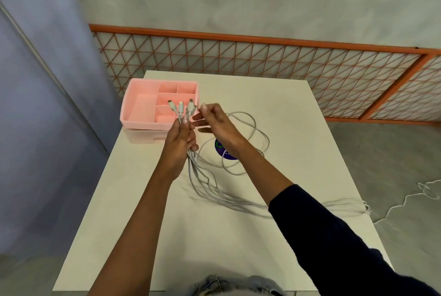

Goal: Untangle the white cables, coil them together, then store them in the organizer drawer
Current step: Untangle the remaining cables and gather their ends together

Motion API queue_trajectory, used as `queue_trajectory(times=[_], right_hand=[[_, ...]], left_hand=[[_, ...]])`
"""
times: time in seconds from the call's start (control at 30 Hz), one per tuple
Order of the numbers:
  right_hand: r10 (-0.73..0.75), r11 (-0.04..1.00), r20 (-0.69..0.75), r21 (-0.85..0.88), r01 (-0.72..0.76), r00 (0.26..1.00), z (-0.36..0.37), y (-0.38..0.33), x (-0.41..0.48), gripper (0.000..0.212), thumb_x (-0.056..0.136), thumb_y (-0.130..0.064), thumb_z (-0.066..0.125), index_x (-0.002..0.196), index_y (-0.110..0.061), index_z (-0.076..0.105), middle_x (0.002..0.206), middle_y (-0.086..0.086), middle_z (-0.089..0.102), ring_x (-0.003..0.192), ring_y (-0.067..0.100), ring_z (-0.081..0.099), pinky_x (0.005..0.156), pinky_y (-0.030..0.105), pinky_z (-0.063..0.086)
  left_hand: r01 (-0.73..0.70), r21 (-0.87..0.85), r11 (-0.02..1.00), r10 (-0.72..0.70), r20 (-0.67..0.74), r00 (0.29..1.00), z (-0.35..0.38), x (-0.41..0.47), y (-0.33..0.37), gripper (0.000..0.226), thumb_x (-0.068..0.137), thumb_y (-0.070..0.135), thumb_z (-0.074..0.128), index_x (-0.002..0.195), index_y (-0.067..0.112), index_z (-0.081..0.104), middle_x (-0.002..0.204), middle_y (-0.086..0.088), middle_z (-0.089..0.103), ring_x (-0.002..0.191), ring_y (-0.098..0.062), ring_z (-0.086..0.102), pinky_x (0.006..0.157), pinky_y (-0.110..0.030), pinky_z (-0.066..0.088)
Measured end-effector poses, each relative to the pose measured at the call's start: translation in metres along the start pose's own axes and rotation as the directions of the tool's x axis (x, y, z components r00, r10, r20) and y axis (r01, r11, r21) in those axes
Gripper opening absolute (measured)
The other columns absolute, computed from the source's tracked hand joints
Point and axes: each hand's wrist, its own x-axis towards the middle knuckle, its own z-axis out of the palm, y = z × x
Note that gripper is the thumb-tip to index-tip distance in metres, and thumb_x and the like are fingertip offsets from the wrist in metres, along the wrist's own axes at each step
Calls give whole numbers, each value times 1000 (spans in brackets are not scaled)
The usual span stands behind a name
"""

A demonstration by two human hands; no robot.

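The left hand (pixel 180 139) is gripping the white cables (pixel 210 190) in a bundle just in front of the pink organizer (pixel 143 107), with their plugs (pixel 181 106) standing up before its near compartments. The right hand (pixel 218 123) is hovering just right of the organizer, its fingers (pixel 198 117) reaching toward the plugs; contact cannot be told. The cables are trailing over the tabletop (pixel 286 104), looping right of the organizer around a blue sticker (pixel 225 153).

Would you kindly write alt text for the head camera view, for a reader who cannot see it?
A person's left hand grips a bundle of white cables, plug ends up, while the right hand is poised beside the plugs. The cables trail across a white table; a pink organizer sits behind them.
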Motion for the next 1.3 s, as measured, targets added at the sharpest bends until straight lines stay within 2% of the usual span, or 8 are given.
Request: queue_trajectory(times=[0.13, 0.23, 0.37, 0.5, 0.63, 0.93, 1.13, 1.3], right_hand=[[100, 989, 220, -130, -72, 970, 18, 28, -19, 49, 102, -45, 26, 113, -4, 51, 97, 9, 62, 81, 8, 61, 92, 27, 48], [159, 964, 333, -256, -73, 930, 16, 47, -35, 52, 99, -54, 31, 79, -20, 66, 81, 13, 66, 87, 22, 66, 102, 37, 44], [192, 925, 350, -377, -50, 917, 1, 62, -41, 54, 96, -58, 36, 68, -19, 60, 62, -1, 55, 69, 15, 54, 83, 35, 44], [323, 801, 301, -592, -90, 897, -24, 79, -53, 64, 94, -64, 29, 65, -13, 56, 61, -2, 54, 62, 10, 48, 74, 22, 39], [386, 656, 116, -732, -184, 915, -64, 102, -60, 53, 95, -59, 36, 92, -16, 67, 88, -1, 65, 85, 15, 56, 97, 34, 39], [246, 530, -48, -830, -176, 968, -131, 98, -39, 47, 94, -56, 43, 62, -22, 53, 74, -6, 56, 82, 14, 52, 86, 39, 31], [43, 580, 25, -814, -4, 999, -136, 86, -21, 28, 98, -43, 44, 74, -33, 55, 76, -11, 51, 84, 15, 52, 89, 49, 39], [349, 685, 302, -729, -22, 887, -96, 47, -18, 28, 94, -41, 54, 88, -21, 73, 68, -6, 55, 62, 10, 49, 65, 25, 47]], left_hand=[[-60, -103, 993, 53, -70, 996, -3, 7, 10, 25, 105, 26, 31, 83, 18, 41, 53, 14, 33, 45, 0, 29, 42, -13, 27], [-96, -123, 988, 82, -110, 991, -12, 9, 17, 26, 105, 26, 30, 81, 19, 39, 55, 13, 30, 47, -2, 23, 42, -14, 21], [-113, -142, 983, 83, -202, 976, -29, 8, 11, 28, 105, 27, 30, 80, 19, 40, 53, 15, 31, 47, -2, 24, 43, -15, 21], [-148, -194, 970, 77, -330, 941, -52, 12, 19, 29, 106, 24, 30, 78, 20, 39, 50, 16, 33, 45, 0, 26, 41, -14, 21], [-193, -204, 960, 104, -380, 919, -71, 14, 28, 30, 106, 26, 30, 77, 20, 38, 50, 15, 33, 44, 0, 26, 41, -14, 20], [-109, -11, 994, 96, -383, 919, -78, 8, 13, 31, 105, 31, 30, 76, 22, 36, 50, 16, 32, 46, -1, 25, 42, -14, 23], [-37, 94, 995, 66, -323, 944, -63, 5, 1, 28, 105, 30, 31, 79, 23, 37, 51, 17, 36, 46, 0, 29, 42, -14, 27], [-31, 80, 996, 52, -276, 960, -48, 8, 2, 29, 105, 30, 31, 78, 23, 37, 51, 17, 35, 46, -1, 27, 41, -14, 26]])
